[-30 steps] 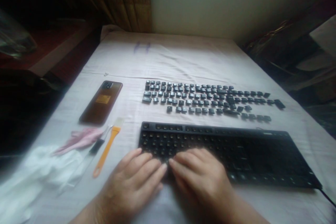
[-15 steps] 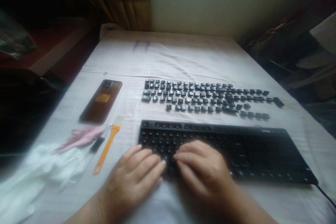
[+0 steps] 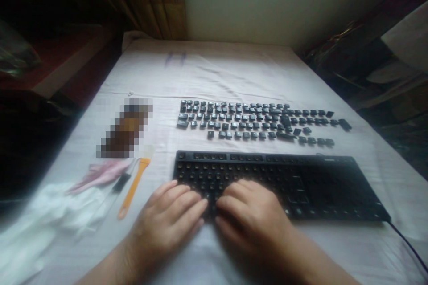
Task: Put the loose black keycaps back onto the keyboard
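A black keyboard [image 3: 321, 187] lies in front of me, its keycaps off across most of the board. My left hand [image 3: 174, 213] rests over its lower left corner, fingers stretched out and lying on the edge. Just to the right, my right hand [image 3: 250, 209] bends over the lower left part, thumb and fingers drawn together at the board. Whatever is between those fingertips is hidden. Beyond the keyboard, loose black keycaps [image 3: 236, 126] lie on the cloth in rows.
Left of the keyboard lie an orange-handled brush [image 3: 134, 187], a small black-ended tool [image 3: 122, 182], a pink cloth [image 3: 102, 173] and a white cloth [image 3: 63, 213]. A blurred-out phone [image 3: 125, 129] lies behind them. The keyboard's cable [image 3: 408, 242] runs off to the right.
The view has shifted slightly, so everything sits a little further left. My right hand's fingers have moved slightly over the keys; my left hand stays at the corner.
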`<action>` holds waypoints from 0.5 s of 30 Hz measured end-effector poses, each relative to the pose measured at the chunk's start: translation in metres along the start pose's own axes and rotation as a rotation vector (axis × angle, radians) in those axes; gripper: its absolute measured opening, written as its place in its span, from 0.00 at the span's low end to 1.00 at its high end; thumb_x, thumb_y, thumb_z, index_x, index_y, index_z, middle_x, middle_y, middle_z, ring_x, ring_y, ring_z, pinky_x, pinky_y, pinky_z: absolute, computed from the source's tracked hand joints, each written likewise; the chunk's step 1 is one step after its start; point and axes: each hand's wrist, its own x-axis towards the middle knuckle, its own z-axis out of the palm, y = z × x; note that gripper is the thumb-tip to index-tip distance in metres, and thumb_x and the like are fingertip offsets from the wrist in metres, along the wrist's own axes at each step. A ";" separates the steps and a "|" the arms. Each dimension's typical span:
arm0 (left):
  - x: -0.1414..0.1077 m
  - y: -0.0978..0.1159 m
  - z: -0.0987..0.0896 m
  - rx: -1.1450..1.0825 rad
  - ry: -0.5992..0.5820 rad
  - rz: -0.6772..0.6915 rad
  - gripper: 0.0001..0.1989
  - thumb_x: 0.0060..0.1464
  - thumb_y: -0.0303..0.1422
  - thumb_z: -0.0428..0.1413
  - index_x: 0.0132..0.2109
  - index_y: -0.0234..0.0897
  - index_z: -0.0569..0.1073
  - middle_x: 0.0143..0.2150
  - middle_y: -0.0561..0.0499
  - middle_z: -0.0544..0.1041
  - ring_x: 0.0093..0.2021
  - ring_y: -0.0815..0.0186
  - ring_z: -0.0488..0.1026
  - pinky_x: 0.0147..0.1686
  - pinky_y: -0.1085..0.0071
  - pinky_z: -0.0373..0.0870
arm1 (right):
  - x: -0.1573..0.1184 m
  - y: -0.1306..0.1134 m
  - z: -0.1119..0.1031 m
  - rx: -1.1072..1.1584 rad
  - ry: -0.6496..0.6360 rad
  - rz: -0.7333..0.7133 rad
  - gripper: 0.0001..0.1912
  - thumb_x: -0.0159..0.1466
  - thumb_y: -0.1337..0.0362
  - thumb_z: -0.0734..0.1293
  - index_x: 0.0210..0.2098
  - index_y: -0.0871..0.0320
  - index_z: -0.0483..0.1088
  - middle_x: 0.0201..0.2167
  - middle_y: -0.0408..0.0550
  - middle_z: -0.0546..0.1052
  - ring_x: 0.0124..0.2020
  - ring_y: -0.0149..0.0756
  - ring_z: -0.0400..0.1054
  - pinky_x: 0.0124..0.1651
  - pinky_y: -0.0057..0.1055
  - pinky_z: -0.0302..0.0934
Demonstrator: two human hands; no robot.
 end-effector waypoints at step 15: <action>0.004 -0.002 -0.002 -0.001 -0.006 0.017 0.09 0.65 0.30 0.55 0.48 0.39 0.79 0.43 0.52 0.82 0.48 0.64 0.74 0.62 0.63 0.62 | 0.000 0.001 -0.004 0.026 0.023 0.032 0.06 0.66 0.66 0.67 0.33 0.57 0.75 0.28 0.46 0.75 0.29 0.36 0.66 0.34 0.33 0.56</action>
